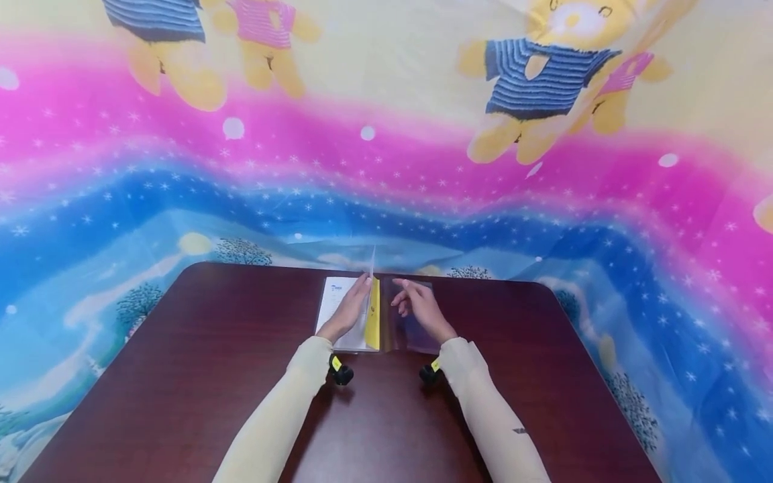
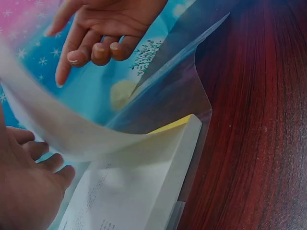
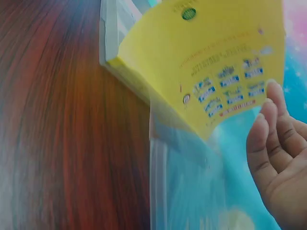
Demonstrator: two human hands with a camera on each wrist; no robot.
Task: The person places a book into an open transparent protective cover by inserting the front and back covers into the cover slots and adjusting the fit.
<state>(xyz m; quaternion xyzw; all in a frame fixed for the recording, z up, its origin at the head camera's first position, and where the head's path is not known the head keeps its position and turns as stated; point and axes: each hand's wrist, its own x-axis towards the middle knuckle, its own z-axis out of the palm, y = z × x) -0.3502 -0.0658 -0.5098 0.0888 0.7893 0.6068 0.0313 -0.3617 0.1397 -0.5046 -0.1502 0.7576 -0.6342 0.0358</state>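
Behind: bear-print cloth (image 1: 368, 154). In front, dark red-brown table (image 1: 199, 376). Lying near far edge: book (image 1: 331, 305). At its right, clear plastic cover (image 1: 417, 335). Raised between: curved leaf (image 3: 225, 57), yellow face right, white face left. Left hand (image 1: 349, 313): fingers extended, gripping nothing, beside white face; cannot tell whether touching. Right hand (image 1: 425, 310): fingers loosely bent, holding nothing, above clear plastic cover.

A big cloth (image 1: 386, 74) is hung across the top of the frame. Yellow bears (image 1: 540, 80) in striped shirts are printed on it, above pink and blue bands (image 1: 423, 227). The lower middle is filled by a red-brown table (image 1: 199, 376), made shiny by light.
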